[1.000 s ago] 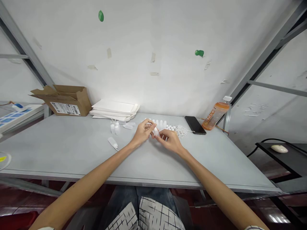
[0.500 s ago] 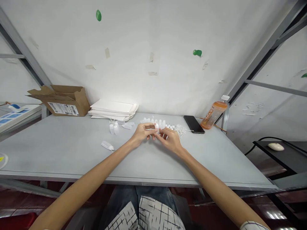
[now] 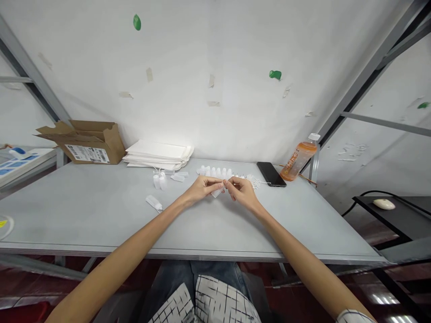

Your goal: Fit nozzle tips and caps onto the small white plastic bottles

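Observation:
Between my two hands is a small translucent dropper bottle [image 3: 216, 193], tilted, with its base toward the lower left. My left hand [image 3: 202, 188] is closed around its body. At the bottle's upper end, my right hand [image 3: 241, 190] pinches with thumb and fingers, and the fingertips hide the top. Just behind my hands stands a row of white caps [image 3: 215, 172]. A heap of small white pieces [image 3: 253, 181] lies beyond my right hand. To the left, one similar bottle [image 3: 154, 202] lies on its side near my left forearm.
Several more small bottles [image 3: 160, 181] sit together at the back left of the grey table [image 3: 111, 211]. Behind them are white sheets [image 3: 158, 153] and an open cardboard box [image 3: 89, 146]. A phone [image 3: 271, 174] and an orange drink bottle [image 3: 299, 159] are at the back right.
The bottle has gone from upright to tilted, its top now toward my right hand. My right fingers have moved up from the bottle's lower part to its upper end.

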The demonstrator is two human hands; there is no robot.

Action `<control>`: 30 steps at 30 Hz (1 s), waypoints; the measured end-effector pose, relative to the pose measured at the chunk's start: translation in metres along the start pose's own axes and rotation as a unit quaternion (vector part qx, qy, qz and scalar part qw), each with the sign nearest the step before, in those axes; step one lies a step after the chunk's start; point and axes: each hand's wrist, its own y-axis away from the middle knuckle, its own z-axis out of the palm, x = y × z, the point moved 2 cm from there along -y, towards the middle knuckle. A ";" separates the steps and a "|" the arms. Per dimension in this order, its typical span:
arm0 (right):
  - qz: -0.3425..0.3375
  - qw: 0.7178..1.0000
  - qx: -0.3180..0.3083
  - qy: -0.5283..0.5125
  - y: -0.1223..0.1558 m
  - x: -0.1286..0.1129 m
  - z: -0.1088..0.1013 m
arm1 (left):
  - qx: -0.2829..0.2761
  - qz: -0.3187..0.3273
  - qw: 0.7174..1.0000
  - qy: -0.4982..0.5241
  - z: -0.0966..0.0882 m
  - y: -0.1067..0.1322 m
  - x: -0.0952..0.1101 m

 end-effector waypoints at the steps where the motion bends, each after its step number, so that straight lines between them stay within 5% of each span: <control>1: 0.013 1.000 -0.012 -0.018 0.000 0.000 0.001 | 0.000 0.004 1.000 -0.006 -0.001 0.000 0.000; 8: 0.049 0.996 -0.016 -0.077 -0.002 0.006 0.000 | -0.034 0.039 0.999 -0.007 0.000 0.001 0.005; 17: 0.039 0.996 -0.057 -0.064 -0.001 0.004 -0.001 | -0.058 -0.017 0.997 0.057 0.001 0.002 0.000; 25: 0.041 0.997 0.015 -0.062 -0.002 0.006 -0.001 | 0.013 -0.011 0.998 0.067 -0.003 0.000 -0.005; 30: 0.035 0.998 0.011 -0.050 0.000 0.006 0.004 | 0.000 -0.015 0.997 0.077 -0.002 -0.001 -0.010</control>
